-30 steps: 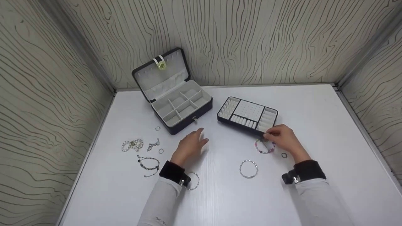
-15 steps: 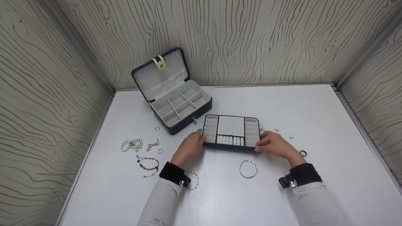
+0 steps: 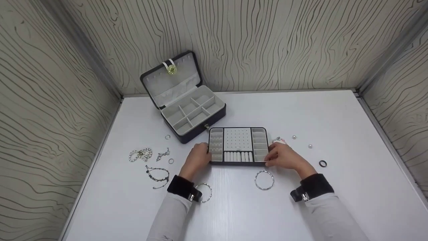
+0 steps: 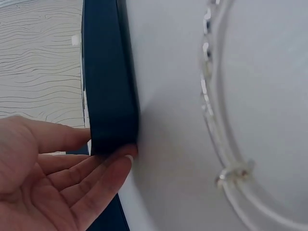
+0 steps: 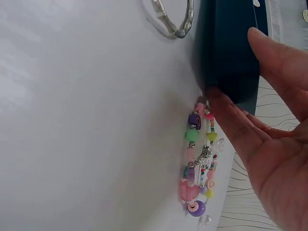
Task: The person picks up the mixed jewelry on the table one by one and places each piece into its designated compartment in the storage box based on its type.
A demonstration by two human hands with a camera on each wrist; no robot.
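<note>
A dark blue jewelry tray (image 3: 237, 163) with pale compartments, a dotted panel and ring rolls lies between both hands, in front of the jewelry box. My left hand (image 3: 196, 158) grips its left end; in the left wrist view the thumb and fingers (image 4: 103, 185) meet the tray's corner. At the right end my right hand (image 3: 284, 156) holds the other corner, thumb on the rim side and fingers low, as the right wrist view shows. A colorful beaded bracelet (image 5: 192, 159) lies beside the right fingers, mostly hidden by that hand in the head view.
Behind stands the open jewelry box (image 3: 204, 129). A silver bangle (image 3: 264, 180) and another bangle (image 3: 210, 193) lie in front. To the left are a pearl bracelet (image 3: 140, 154), a dark cord bracelet (image 3: 158, 178) and small rings; pearl earrings (image 3: 310, 146) and a black ring (image 3: 322, 163) lie right.
The tray has come left and toward the person and turned square to the front edge. The left hand has taken hold of its left end. Pearl earrings at right are now uncovered.
</note>
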